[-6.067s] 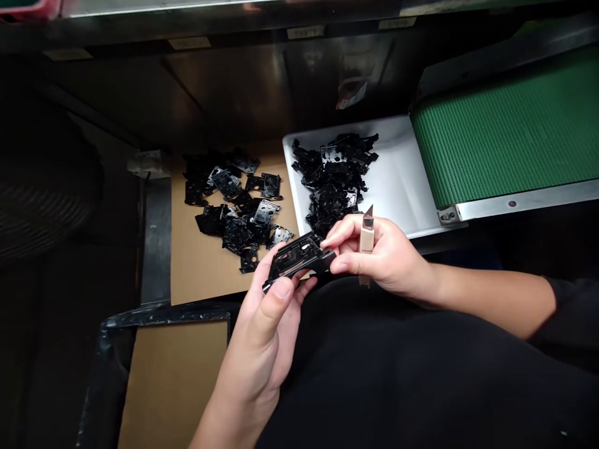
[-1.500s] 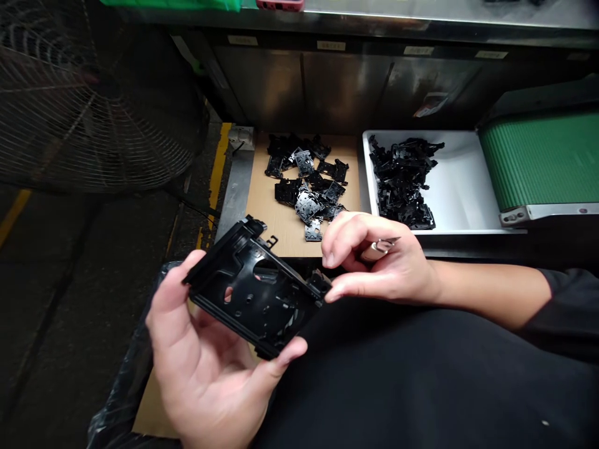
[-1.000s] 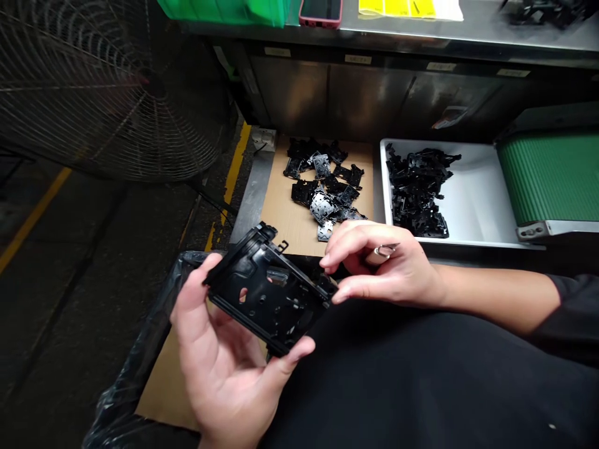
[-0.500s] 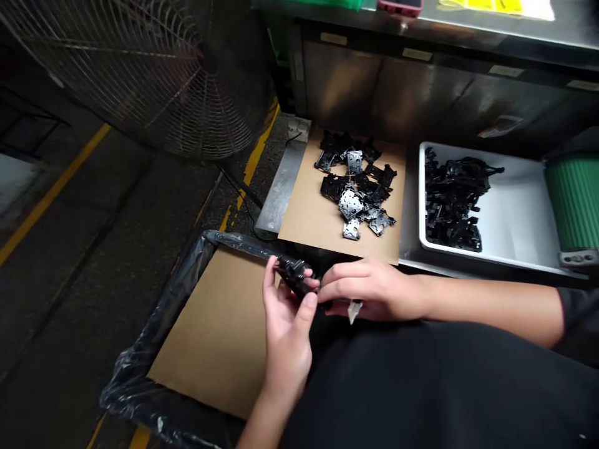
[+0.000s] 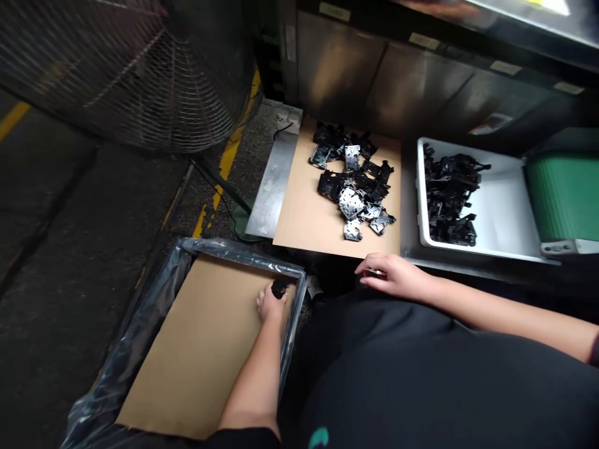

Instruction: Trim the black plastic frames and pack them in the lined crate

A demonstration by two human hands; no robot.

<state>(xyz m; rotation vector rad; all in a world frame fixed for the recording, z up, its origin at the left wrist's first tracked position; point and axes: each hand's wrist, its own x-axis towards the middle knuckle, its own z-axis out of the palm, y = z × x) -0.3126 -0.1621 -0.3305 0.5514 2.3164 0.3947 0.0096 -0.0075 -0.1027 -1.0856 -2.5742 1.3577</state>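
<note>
Left hand (image 5: 270, 304): fingers gathered and pinching a black molded plastic part (image 5: 279, 288), which sits at the fingertips and is largely hidden by them. Hand and part are held low over a cardboard sheet (image 5: 201, 349) lining a bin, inside its rim and near the edge closest to the person. The bin's black plastic liner (image 5: 140, 324) is folded over the rim.

Right hand (image 5: 395, 277): resting beside the person's torso, fingers loosely curled around a bright metal item (image 5: 375, 272). The view is poor and the item may be a knife's metal collar, but this cannot be confirmed.

Surroundings: a loose pile of black parts (image 5: 350, 190) lies on a second cardboard sheet (image 5: 299, 215). Further black parts (image 5: 449, 199) lie in a white tray (image 5: 496, 206) next to a green conveyor belt (image 5: 566, 199). A wire-guarded fan (image 5: 131, 81) stands to the left.
</note>
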